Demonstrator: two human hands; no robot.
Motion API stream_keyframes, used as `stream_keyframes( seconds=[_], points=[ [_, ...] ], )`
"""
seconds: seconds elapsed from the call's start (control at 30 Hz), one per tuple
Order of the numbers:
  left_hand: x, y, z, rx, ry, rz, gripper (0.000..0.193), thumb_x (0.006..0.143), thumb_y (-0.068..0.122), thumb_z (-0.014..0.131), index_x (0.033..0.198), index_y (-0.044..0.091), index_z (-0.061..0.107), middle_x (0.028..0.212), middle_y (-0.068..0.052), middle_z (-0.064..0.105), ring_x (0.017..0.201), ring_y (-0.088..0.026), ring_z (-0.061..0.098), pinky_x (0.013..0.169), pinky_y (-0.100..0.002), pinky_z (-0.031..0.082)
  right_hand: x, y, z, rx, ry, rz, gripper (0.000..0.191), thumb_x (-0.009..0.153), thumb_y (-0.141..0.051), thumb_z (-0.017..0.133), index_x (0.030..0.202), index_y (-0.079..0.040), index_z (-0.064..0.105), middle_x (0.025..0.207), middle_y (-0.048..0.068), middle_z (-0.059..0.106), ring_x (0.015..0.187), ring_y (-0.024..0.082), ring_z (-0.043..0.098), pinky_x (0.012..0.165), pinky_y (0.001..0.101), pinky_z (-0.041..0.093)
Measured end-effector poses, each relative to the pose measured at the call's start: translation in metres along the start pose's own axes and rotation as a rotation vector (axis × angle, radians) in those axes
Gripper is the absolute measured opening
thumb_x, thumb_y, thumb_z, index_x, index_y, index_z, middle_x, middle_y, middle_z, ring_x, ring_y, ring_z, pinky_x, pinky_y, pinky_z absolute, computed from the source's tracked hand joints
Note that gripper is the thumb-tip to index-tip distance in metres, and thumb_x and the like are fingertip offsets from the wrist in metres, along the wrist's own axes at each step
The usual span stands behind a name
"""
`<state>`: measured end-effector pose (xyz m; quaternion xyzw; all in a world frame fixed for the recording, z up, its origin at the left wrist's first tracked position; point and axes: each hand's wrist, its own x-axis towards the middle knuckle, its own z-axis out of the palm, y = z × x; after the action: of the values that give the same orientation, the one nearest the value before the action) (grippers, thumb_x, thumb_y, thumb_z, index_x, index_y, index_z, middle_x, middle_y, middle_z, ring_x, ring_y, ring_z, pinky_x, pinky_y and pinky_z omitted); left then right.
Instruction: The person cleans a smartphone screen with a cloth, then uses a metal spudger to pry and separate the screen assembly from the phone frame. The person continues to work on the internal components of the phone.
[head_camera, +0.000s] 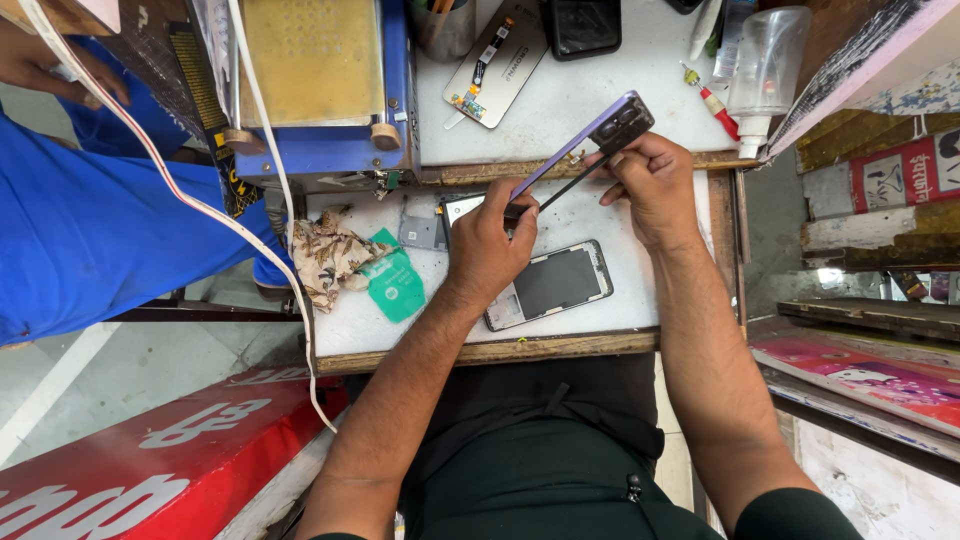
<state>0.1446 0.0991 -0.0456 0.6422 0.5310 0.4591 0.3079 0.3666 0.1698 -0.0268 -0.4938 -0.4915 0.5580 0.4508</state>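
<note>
A purple phone back cover (590, 140) with a dark camera block is held edge-on above the white work surface (350, 310). My left hand (487, 245) grips its lower end. My right hand (655, 180) holds the camera end and pinches a thin dark tool (570, 188) that runs along the cover's edge. Below my hands lies an opened phone body (550, 285), face up, with a dark panel showing.
A green plastic piece (395, 285) and a patterned rag (325, 255) lie at the left. A blue machine with a brass plate (320, 80) stands behind, near a spray bottle (765, 65), a screwdriver (712, 102), a loose screen (495, 50). A person in blue (80, 220) stands left.
</note>
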Motion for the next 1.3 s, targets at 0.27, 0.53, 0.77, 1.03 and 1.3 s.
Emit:
stream_keyframes(
  seconds=[0.27, 0.53, 0.77, 1.03, 1.3],
  points=[
    [0.002, 0.003, -0.002, -0.137, 0.003, -0.113, 0.03, 0.095, 0.008, 0.069, 0.121, 0.007, 0.054, 0.096, -0.006, 0.079, 0.086, -0.018, 0.08, 0.076, -0.031, 0.065, -0.002, -0.006, 0.005, 0.119, -0.087, -0.012, 0.021, 0.095, 0.003, 0.061, 0.115, -0.003, 0.065, 0.107, 0.013, 0.076, 0.094, 0.015, 0.075, 0.061, 0.0227, 0.06],
    [0.003, -0.005, -0.002, -0.485, -0.028, -0.193, 0.03, 0.096, 0.005, 0.069, 0.122, 0.003, 0.053, 0.097, -0.007, 0.077, 0.089, -0.011, 0.073, 0.081, -0.028, 0.059, -0.004, -0.005, 0.009, -0.138, 0.126, -0.125, 0.018, 0.105, -0.01, 0.06, 0.117, -0.001, 0.069, 0.104, 0.014, 0.077, 0.09, 0.016, 0.077, 0.06, 0.0221, 0.057],
    [0.003, -0.014, -0.003, -0.642, -0.211, -0.215, 0.041, 0.098, 0.002, 0.066, 0.134, 0.002, 0.046, 0.098, -0.009, 0.074, 0.086, -0.012, 0.069, 0.078, -0.027, 0.058, -0.005, -0.005, -0.002, 0.128, 0.123, -0.219, 0.033, 0.107, -0.019, 0.056, 0.138, -0.007, 0.056, 0.101, 0.011, 0.074, 0.079, 0.012, 0.076, 0.058, 0.0196, 0.059],
    [0.013, -0.015, -0.019, -0.974, -0.041, -0.198, 0.069, 0.097, 0.01, 0.071, 0.151, 0.007, 0.028, 0.112, -0.014, 0.069, 0.093, -0.02, 0.071, 0.077, -0.033, 0.061, 0.0, -0.005, -0.001, 0.578, -0.09, -0.001, 0.037, 0.109, -0.005, 0.055, 0.145, 0.005, 0.055, 0.111, 0.019, 0.074, 0.09, 0.02, 0.076, 0.075, 0.0278, 0.064],
    [0.001, -0.007, 0.0, -0.404, -0.007, 0.119, 0.036, 0.109, 0.023, 0.068, 0.139, 0.005, 0.06, 0.13, -0.008, 0.064, 0.118, -0.015, 0.065, 0.096, -0.027, 0.056, -0.016, 0.011, 0.039, 0.576, -0.336, 0.153, 0.032, 0.105, -0.005, 0.055, 0.134, 0.008, 0.056, 0.111, 0.02, 0.074, 0.097, 0.025, 0.076, 0.087, 0.0344, 0.066]
  ],
)
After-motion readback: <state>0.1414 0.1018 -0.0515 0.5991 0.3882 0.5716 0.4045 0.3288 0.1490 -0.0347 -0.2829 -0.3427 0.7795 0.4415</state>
